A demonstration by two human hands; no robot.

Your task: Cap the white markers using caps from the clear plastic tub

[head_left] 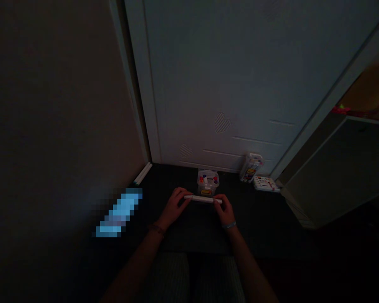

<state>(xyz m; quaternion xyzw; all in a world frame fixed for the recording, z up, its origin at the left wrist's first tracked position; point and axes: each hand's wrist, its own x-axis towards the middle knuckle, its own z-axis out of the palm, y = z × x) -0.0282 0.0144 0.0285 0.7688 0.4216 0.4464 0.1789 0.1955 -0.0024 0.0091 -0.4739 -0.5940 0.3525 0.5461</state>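
A white marker [203, 199] lies level between my two hands, above the dark surface. The fingers of my left hand [176, 203] pinch its left end, and my right hand [223, 207] grips the right end between thumb and fingers. Just behind the marker stands a clear plastic box [208, 179] with a yellow label on its front. Several markers with red, blue and white ends stand upright inside it. The marker hides part of the box's lower front.
Two white markers [142, 174] lie by the left wall. A bright pixelated patch [120, 213] is at the left. Against the panel at the back right stand a clear marker case [251, 167] and, beside it, a flat pack of markers [265, 184]. The room is dim.
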